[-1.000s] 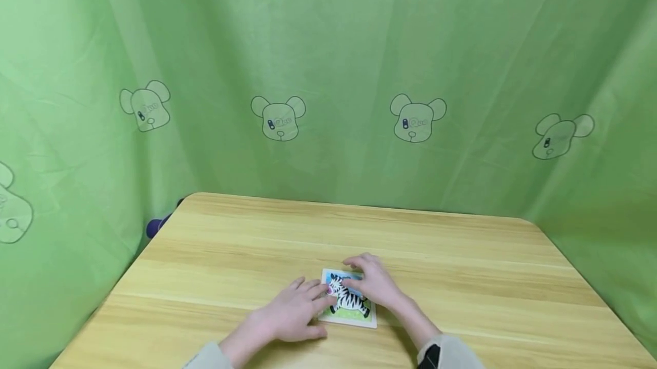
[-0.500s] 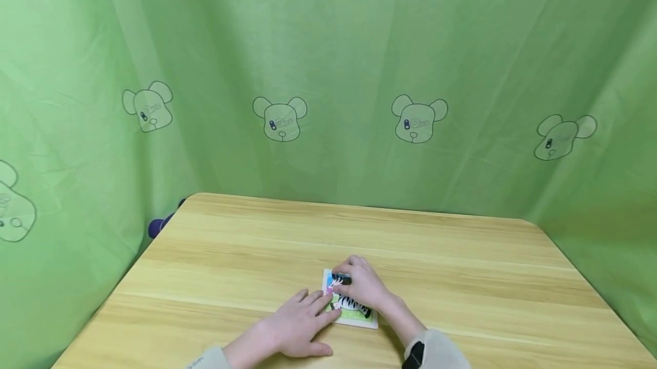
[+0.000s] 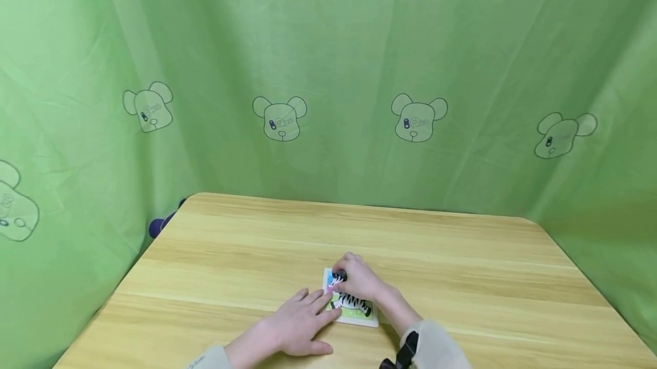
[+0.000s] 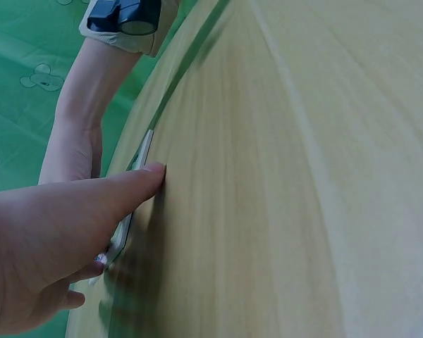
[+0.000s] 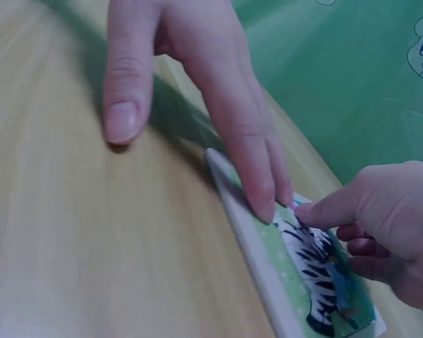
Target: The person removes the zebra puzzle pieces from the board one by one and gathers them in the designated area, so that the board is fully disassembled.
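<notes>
A small zebra puzzle board (image 3: 359, 321) with a pale rim lies flat near the front middle of the table. My left hand (image 3: 300, 329) rests at its left side, fingers spread and straight; in the right wrist view, fingertips of this left hand (image 5: 218, 77) press on the board near the zebra (image 5: 311, 271). From the right, my right hand (image 3: 359, 279) pinches the zebra's head piece (image 3: 337, 281) between thumb and fingers. That piece is partly covered by the fingers. In the left wrist view, the left thumb (image 4: 144, 183) overlaps the board's edge.
The wooden table (image 3: 231, 232) stretches beyond the hands to a green curtain (image 3: 349, 158) with bear-face prints. A purple object (image 3: 155, 227) shows past the table's left edge. A black wrist camera (image 3: 408, 349) sits at the right sleeve.
My right hand has moved left and closed its thumb and fingers on the zebra's head piece. My left hand has shifted slightly right and settled onto the board's edge.
</notes>
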A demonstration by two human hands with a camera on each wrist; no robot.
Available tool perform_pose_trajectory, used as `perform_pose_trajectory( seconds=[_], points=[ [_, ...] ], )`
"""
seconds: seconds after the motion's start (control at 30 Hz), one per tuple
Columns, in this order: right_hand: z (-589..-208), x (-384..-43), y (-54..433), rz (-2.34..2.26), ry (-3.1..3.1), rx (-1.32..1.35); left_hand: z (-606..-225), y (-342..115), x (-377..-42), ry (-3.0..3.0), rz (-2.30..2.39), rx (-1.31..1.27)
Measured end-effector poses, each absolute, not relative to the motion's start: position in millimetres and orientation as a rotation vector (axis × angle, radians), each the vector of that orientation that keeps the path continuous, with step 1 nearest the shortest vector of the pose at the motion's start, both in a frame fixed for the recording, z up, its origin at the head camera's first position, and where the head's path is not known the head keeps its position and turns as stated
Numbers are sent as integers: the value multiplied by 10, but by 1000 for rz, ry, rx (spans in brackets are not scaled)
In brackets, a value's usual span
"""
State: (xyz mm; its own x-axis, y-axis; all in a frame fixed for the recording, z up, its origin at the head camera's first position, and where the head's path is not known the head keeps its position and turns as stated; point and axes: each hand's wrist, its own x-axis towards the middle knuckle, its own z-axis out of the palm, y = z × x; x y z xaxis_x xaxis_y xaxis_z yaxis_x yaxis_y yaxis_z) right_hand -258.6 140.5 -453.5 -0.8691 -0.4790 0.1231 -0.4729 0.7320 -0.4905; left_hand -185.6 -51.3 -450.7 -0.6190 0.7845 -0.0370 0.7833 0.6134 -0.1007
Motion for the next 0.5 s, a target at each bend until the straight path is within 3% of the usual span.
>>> perform_pose_trajectory(
  seconds=[0.5],
  points=[
    [-4558, -2633, 1403, -1069, 2782, -753, -4479, -522, -1906, -2803, 109, -1400]
  ],
)
